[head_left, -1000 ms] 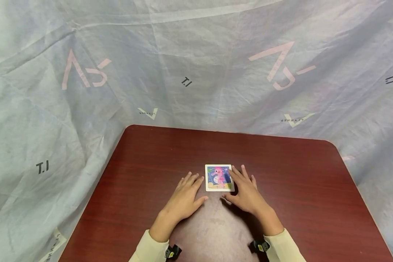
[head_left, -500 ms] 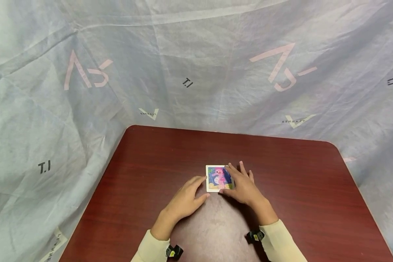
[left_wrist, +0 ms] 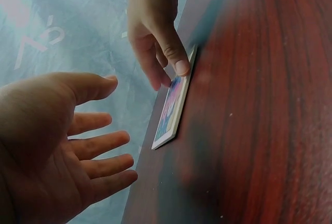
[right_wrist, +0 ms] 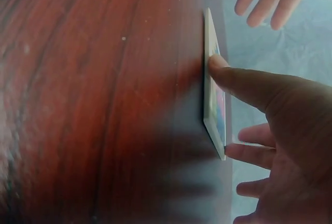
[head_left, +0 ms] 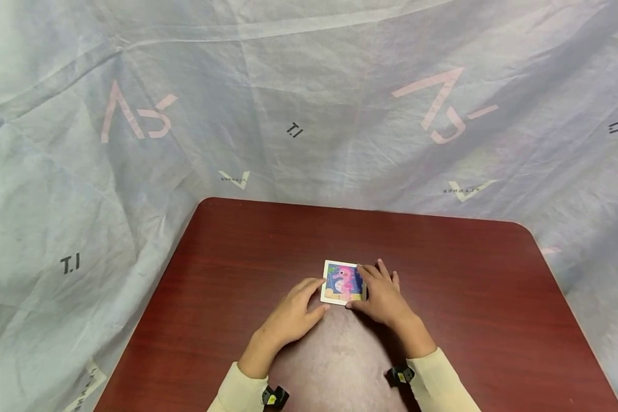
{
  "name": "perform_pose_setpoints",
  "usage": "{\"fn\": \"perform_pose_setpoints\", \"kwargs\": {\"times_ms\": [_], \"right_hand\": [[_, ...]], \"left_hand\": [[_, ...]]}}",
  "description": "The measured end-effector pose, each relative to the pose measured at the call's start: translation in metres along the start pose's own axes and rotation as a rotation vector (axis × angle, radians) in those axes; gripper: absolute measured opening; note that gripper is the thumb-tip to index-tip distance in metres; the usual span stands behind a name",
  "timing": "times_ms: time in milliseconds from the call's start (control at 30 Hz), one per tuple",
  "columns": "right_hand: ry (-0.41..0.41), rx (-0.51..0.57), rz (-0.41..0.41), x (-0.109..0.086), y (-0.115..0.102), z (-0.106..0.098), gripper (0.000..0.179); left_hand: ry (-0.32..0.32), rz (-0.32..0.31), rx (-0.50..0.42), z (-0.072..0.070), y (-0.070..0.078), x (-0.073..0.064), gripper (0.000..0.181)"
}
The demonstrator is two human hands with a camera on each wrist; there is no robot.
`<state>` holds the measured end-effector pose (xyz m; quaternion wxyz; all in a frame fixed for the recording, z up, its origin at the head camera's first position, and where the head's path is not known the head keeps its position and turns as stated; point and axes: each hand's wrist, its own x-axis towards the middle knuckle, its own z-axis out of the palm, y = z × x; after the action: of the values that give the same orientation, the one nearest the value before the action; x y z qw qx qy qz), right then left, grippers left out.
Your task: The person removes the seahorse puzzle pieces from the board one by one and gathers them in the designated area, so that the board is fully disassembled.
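A small square picture board (head_left: 343, 282), white-framed with a pink seahorse on blue, lies on the dark red table (head_left: 268, 240). My right hand (head_left: 386, 297) holds it by the right side: in the right wrist view the thumb (right_wrist: 220, 66) is on the near edge, with a finger at the corner. My left hand (head_left: 290, 312) is at the board's left side. The left wrist view shows that hand's fingers (left_wrist: 98, 146) spread and relaxed, with nothing in them. The board's right edge is partly covered by my right hand in the head view.
Grey-white fabric (head_left: 329, 103) with printed letters hangs behind the table and along both sides. The table's far edge (head_left: 360, 210) meets it. Dark wrist cameras (head_left: 275, 397) sit at both cuffs.
My right hand came in to the board's right side, and its thumb moved onto the near edge. The board has turned slightly clockwise. My left fingers drew together beside it.
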<state>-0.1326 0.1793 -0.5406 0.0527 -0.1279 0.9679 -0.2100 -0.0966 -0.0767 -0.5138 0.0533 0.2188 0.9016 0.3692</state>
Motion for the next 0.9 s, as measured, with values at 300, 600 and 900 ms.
{"fn": "perform_pose_setpoints", "kwargs": {"times_ms": [300,600,900], "right_hand": [[-0.024,-0.065,-0.001,0.002,-0.006,-0.004,0.104],[-0.036,-0.005,-0.049,0.0,-0.008,-0.009,0.095],[-0.073,-0.015,-0.012,0.002,-0.02,-0.012,0.088]], "left_hand": [[0.018,-0.044,0.058,0.0,-0.001,0.002,0.052],[0.043,-0.101,0.145,0.004,0.0,0.007,0.045],[0.065,-0.116,0.215,0.014,0.0,0.027,0.039]]}}
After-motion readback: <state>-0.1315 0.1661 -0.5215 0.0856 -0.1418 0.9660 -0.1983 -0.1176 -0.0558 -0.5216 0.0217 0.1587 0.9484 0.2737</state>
